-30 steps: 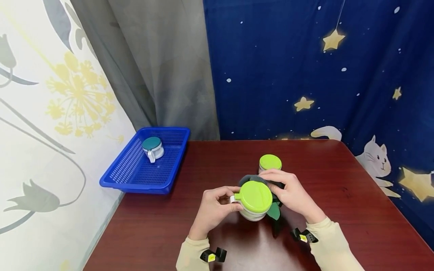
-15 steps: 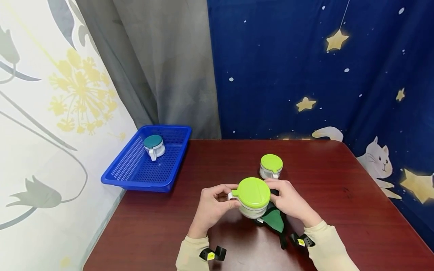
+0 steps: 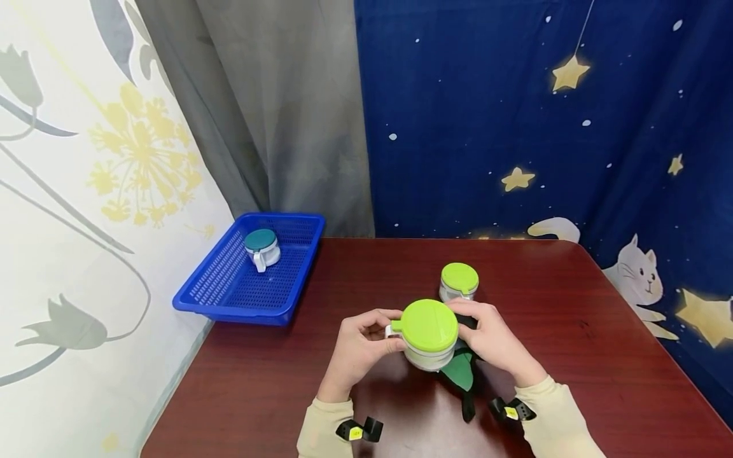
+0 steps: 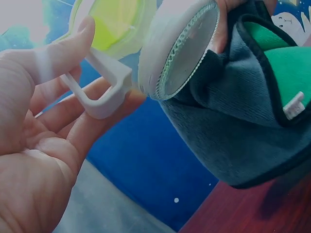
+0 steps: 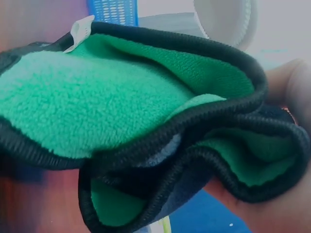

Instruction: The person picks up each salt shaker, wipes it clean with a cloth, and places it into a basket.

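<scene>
In the head view, my left hand (image 3: 362,350) holds a round seasoning jar with a lime-green lid (image 3: 429,326) by its white handle (image 4: 104,104). The jar is raised in front of me and tilted, its ridged base edge showing in the left wrist view. My right hand (image 3: 492,334) grips a bunched cleaning cloth (image 5: 97,97), green on one side and dark grey on the other, with black edging. This cloth lies against the jar's right side and lower edge, and a loose corner hangs below. The jar hides part of the right fingers.
Just beyond my right hand a second lime-lidded jar (image 3: 459,280) stands on the dark red table (image 3: 366,273). At the back left, a blue plastic basket (image 3: 229,313) contains a jar with a teal lid (image 3: 260,240). Curtains hang behind the table.
The right hand has brought the cloth from the jar's far side round to its right and lower side. More of the second jar shows. My left hand keeps its hold on the handle.
</scene>
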Demonstrator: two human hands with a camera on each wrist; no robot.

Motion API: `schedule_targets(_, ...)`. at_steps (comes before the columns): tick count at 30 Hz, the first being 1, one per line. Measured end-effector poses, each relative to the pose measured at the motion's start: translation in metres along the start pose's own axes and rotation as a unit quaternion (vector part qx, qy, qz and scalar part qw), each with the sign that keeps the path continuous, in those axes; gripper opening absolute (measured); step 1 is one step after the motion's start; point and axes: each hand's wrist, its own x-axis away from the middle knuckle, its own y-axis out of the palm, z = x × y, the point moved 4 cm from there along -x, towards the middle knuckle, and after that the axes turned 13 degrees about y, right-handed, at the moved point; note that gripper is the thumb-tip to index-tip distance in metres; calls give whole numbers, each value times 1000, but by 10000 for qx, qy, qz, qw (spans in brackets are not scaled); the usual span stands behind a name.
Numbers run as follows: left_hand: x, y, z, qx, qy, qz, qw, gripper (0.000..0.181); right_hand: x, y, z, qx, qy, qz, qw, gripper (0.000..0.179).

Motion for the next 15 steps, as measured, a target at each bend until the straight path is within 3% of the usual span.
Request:
schedule_targets(10, 0, 4, 4, 118, 126, -372, 9992, 19, 2, -12, -17, -280, -307, -73, 9991, 37)
schedule_targets(15, 1, 9, 2, 43, -128, -677, 9976, 20, 2, -19, -24, -433, -621, -90, 9971, 42)
